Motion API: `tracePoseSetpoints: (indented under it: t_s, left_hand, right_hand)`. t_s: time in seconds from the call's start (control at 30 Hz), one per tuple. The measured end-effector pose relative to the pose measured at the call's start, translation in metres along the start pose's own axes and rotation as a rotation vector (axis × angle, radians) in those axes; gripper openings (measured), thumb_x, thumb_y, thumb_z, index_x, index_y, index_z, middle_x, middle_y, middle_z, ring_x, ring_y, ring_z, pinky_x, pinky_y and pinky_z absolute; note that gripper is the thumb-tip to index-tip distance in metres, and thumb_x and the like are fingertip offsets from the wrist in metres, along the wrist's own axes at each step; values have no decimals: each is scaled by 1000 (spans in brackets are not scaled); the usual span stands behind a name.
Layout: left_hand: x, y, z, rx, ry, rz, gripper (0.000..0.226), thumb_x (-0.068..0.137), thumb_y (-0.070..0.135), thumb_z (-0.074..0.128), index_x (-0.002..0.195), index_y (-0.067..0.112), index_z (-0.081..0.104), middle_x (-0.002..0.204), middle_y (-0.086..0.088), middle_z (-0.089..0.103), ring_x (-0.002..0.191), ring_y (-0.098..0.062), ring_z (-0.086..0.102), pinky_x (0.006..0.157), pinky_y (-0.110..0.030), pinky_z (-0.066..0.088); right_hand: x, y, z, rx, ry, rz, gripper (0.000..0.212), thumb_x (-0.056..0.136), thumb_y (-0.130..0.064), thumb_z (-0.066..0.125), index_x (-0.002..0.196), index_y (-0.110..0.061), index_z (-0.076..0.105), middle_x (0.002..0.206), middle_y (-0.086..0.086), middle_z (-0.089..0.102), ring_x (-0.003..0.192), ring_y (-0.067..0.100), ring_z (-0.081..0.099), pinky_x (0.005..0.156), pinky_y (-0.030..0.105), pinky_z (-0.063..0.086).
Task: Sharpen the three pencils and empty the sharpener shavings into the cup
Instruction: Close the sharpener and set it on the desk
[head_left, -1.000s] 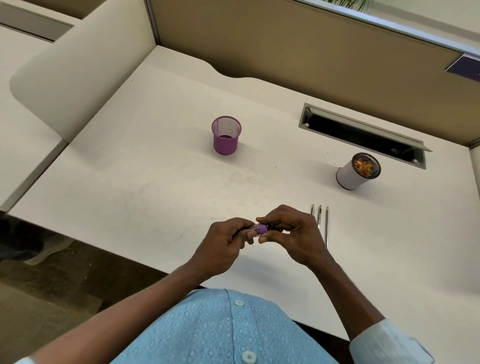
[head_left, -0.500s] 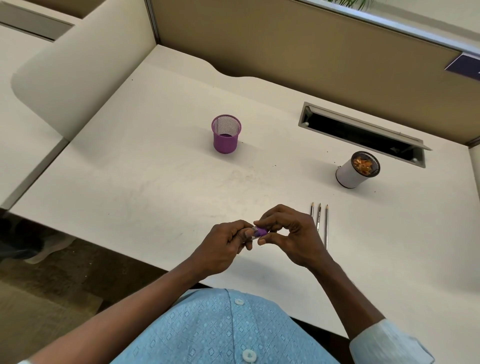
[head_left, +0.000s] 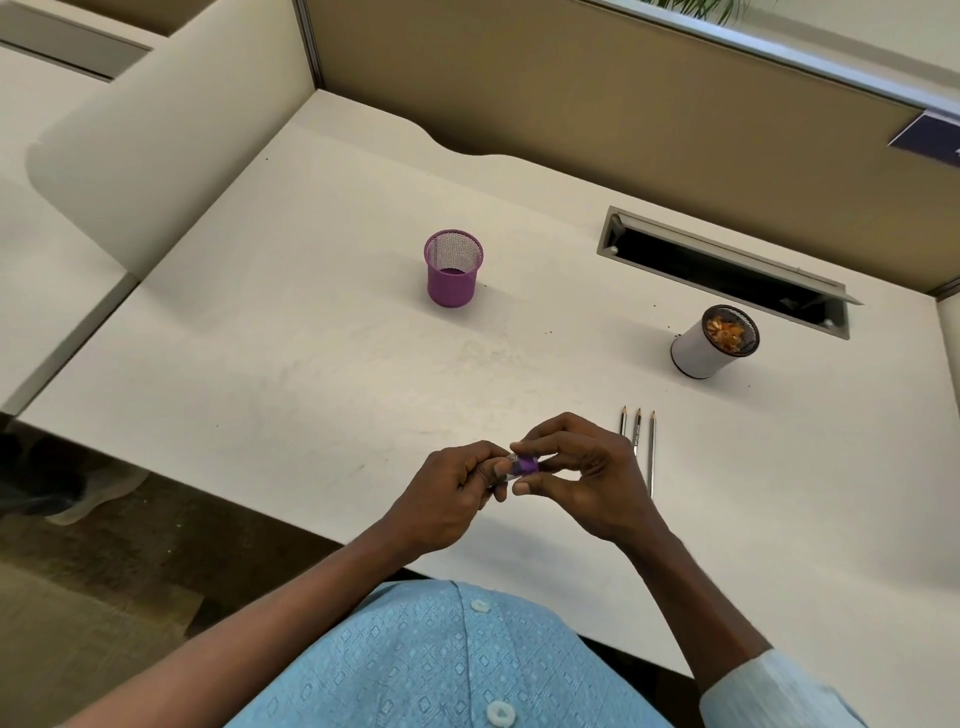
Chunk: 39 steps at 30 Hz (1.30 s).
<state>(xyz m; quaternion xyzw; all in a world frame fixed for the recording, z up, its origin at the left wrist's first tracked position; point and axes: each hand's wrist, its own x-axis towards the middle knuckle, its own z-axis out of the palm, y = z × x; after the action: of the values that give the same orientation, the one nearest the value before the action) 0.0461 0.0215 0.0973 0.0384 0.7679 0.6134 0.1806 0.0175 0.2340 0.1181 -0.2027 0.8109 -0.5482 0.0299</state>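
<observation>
A small purple sharpener (head_left: 525, 464) with a clear shavings case is held between both hands above the desk's front edge. My left hand (head_left: 451, 496) grips the clear end and my right hand (head_left: 584, 467) pinches the purple end with thumb and fingers. Three pencils (head_left: 638, 436) lie side by side on the white desk (head_left: 311, 364) just right of my right hand, tips pointing away, their lower parts partly hidden by the hand. A white cup (head_left: 702, 351) with orange-brown shavings inside stands at the right.
A purple mesh pencil holder (head_left: 452, 268) stands mid-desk. An open cable slot (head_left: 722, 270) runs along the back right. Tan partition walls close the back; a low divider panel (head_left: 130, 150) bounds the left side. A few dark specks lie near the cup.
Both hands stay together on the sharpener; my fingers have shifted slightly around it. Pencils and cups have not moved.
</observation>
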Motion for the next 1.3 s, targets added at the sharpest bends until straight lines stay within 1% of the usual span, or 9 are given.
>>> tracePoseSetpoints:
  t_s: [0.07,0.27,0.43,0.57,0.63,0.73,0.8,0.93,1.3]
  left_hand:
    - [1,-1,0,8,9,-1,26,113,22,53,96,23,72,71,12,67,60,-12,47,60,-25,40]
    - [3,-1,1,30,18,0,23,112,24,54,101,19,73,75,8,69,60,-14,48,60,-30,42]
    - [1,-3,0,91,40,37,18,107,27,58,106,23,75,78,10,71,69,-36,57,64,-44,50]
    - [1,-4,1,97,51,62,14,107,21,62,109,21,75,79,10,71,69,-26,59,66,-40,51]
    - [0,-4,1,112,67,95,15,105,24,62,109,19,75,78,11,70,66,-9,57,64,-28,47]
    - [-1,-2,1,135,85,123,16,103,23,63,110,15,75,79,13,69,69,-1,59,67,-16,43]
    - [-4,0,0,152,92,138,21,102,27,62,111,14,75,80,13,69,71,-1,61,68,-17,44]
    - [-5,2,-2,193,93,173,24,102,29,62,111,13,76,85,5,74,78,-13,66,71,-33,53]
    - [-10,0,-1,244,99,213,24,102,24,59,109,10,77,86,-1,76,79,-15,68,74,-37,55]
  right_hand:
    - [0,-1,-2,21,-3,18,33,78,-11,92,110,-8,83,102,5,74,95,21,76,79,31,64]
    - [0,3,-7,-2,-52,33,42,83,7,84,122,-6,78,105,8,73,97,20,75,84,30,64]
    - [1,6,-8,-36,-38,37,42,80,5,86,120,-6,79,97,9,74,87,15,74,80,19,59]
    - [-1,7,-7,-36,-42,64,41,82,4,85,121,-8,79,93,7,73,77,15,75,74,28,61]
    - [-3,7,-6,-28,-42,74,40,83,2,85,121,-9,79,92,7,72,72,17,76,72,37,62]
    - [-4,7,-5,-31,-38,85,40,84,1,85,122,-10,79,92,7,72,71,18,76,72,40,62]
    - [-4,7,-3,-24,-40,94,40,84,1,84,122,-11,79,92,6,72,70,18,76,72,39,62]
    - [-5,7,-3,-6,-45,99,41,82,6,84,120,-9,80,92,7,73,72,19,75,72,29,61]
    - [-4,5,-1,-5,-98,102,42,76,9,86,114,-8,82,90,7,74,76,11,73,71,23,61]
